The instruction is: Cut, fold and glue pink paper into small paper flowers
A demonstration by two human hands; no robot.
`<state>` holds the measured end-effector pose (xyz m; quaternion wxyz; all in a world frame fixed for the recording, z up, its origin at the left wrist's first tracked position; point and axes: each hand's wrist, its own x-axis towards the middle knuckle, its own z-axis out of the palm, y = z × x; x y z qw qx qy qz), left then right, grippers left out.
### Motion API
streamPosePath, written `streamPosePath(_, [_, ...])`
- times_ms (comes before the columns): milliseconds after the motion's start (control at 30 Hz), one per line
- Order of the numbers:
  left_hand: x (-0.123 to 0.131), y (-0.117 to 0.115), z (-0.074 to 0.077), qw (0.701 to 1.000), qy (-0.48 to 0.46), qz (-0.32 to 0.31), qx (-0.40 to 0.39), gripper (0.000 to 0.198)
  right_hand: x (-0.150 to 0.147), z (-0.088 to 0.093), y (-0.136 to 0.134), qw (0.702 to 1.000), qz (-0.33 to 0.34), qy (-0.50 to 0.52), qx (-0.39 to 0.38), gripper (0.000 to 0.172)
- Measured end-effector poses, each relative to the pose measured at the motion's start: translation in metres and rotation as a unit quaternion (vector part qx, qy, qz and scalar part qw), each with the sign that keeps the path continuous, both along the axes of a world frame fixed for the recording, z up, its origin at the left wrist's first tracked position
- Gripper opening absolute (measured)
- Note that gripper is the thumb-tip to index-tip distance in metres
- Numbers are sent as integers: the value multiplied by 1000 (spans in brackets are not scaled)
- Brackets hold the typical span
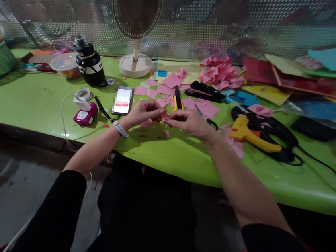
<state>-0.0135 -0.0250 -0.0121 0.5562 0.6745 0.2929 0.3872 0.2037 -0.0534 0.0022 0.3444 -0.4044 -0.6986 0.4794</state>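
Between my fingertips is a small folded piece of pink paper [164, 117], pinched from both sides just above the green table. My left hand [145, 113], with a pale watch on its wrist, grips the paper's left side. On the other side my right hand [188, 122] holds it between thumb and fingers. A yellow-and-black utility knife [178, 99] lies just beyond my hands. Scissors [212, 123] rest partly hidden behind my right hand. Pink paper scraps [164, 90] surround the knife, and a black stapler [205, 92] sits farther back.
A phone [122, 100] and a magenta power adapter [85, 114] lie to the left. Behind them stand a black bottle [90, 64] and a fan [135, 65]. Folded pink pieces [221, 71] are heaped at the back. A yellow glue gun [252, 135] with a cord lies right.
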Motion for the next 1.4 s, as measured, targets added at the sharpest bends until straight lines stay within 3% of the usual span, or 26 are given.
streamPosePath(167, [1, -1, 5, 998, -37, 40, -9, 48, -6, -9, 4, 996, -55, 62, -25, 38])
streamPosePath(333, [5, -2, 1, 999, -40, 26, -6, 49, -10, -13, 5, 992, -100, 74, -8, 45])
streamPosePath(533, [8, 0, -7, 998, -29, 55, 15, 42, -11, -14, 3, 992, -114, 45, 41, 43])
streamPosePath(900, [7, -1, -1, 997, -63, 55, 1, 43, -10, -16, 4, 988, -118, 39, 97, 43])
streamPosePath(1167, [11, 0, -11, 997, -44, 57, 1, 40, -13, -14, 0, 974, -157, -19, 161, 35])
streamPosePath(1400, [12, -1, -8, 996, -71, 58, 7, 38, -15, -16, 0, 967, -176, -28, 180, 41])
